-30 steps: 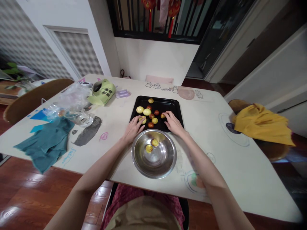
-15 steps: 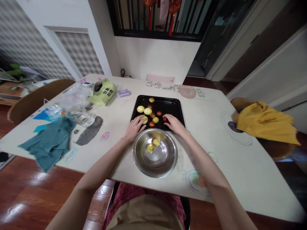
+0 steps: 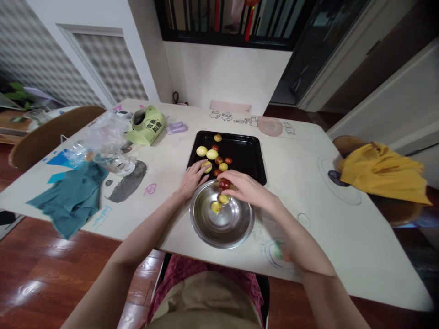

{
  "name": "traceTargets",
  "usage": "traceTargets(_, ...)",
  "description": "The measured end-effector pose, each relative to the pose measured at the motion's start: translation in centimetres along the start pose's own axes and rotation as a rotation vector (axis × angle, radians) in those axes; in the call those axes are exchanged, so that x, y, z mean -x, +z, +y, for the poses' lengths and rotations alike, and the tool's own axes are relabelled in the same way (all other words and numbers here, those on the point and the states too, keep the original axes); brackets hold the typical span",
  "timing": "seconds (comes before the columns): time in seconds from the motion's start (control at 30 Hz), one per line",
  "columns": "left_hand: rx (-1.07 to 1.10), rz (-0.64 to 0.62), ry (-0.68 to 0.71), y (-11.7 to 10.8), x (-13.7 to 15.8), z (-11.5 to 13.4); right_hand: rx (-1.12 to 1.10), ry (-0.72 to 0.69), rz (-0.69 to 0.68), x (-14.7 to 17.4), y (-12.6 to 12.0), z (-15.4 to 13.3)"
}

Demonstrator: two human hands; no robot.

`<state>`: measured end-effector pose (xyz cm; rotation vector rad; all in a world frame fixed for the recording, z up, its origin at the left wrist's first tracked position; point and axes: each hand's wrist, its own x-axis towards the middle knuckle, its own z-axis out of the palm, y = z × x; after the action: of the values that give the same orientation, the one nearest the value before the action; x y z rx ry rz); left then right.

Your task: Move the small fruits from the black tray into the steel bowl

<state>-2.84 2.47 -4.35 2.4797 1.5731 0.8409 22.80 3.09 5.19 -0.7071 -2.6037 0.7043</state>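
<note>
The right hand (image 3: 245, 187), fingers curled, grips a dark-red fruit (image 3: 224, 183) over the steel bowl (image 3: 222, 233) at lower centre, where two yellow pieces (image 3: 216, 207) lie. Just left of centre, the left hand (image 3: 192, 179) has its fingers partly spread against a yellow fruit (image 3: 206, 167); I can't tell whether it's gripping. Beyond, more red and yellow fruits (image 3: 211, 155) sit on the black baking tray (image 3: 245, 148), mid-frame. A teal cloth (image 3: 70, 196) lies at lower left.

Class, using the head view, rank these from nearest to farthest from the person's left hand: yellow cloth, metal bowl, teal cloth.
1. Metal bowl: right beside the left hand, toward the person's body.
2. Teal cloth: on the table's left side.
3. Yellow cloth: far right.
</note>
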Motion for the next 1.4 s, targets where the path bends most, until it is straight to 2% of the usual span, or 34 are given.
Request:
traceTargets(0.2,0.012,0.002,0.014,0.0,0.0,-0.2,0.096,-0.063,-0.105,-1.0,3.6,-1.5)
traceTargets(0.3,0.008,0.002,0.008,0.1,0.0,-0.2,0.151,-0.074,-0.14,-1.3,4.5,-1.5)
traceTargets(0.6,-0.045,0.01,0.016,0.8,0.0,-0.7,0.198,-0.071,-0.192,-1.2,5.1,-1.3)
traceTargets(0.73,-0.069,0.006,0.018,0.8,-0.1,-0.7,0.198,-0.075,-0.177,-1.2,5.3,-1.2)
traceTargets(0.83,-0.07,-0.001,0.004,0.7,-0.1,-0.7,0.173,-0.076,-0.143,-1.2,4.6,-1.0)
traceTargets(0.9,-0.06,0.0,-0.005,0.6,-0.1,-0.7,0.133,-0.069,-0.071,-1.2,3.6,-0.2)
traceTargets(0.97,-0.055,0.006,-0.005,0.7,-0.1,-0.7,0.089,-0.032,0.059,-1.1,2.5,1.2)
traceTargets(1.1,-0.055,0.026,0.01,0.9,0.0,-0.7,0.144,0.134,0.314,-0.8,1.1,5.3)
traceTargets(1.2,-0.029,0.036,0.05,0.8,-0.1,-0.7,0.235,0.199,0.307,-0.7,1.5,7.8)
traceTargets(1.4,-0.012,-0.094,0.203,0.7,-0.3,-0.4,0.184,0.029,0.181,-1.1,3.2,8.4)
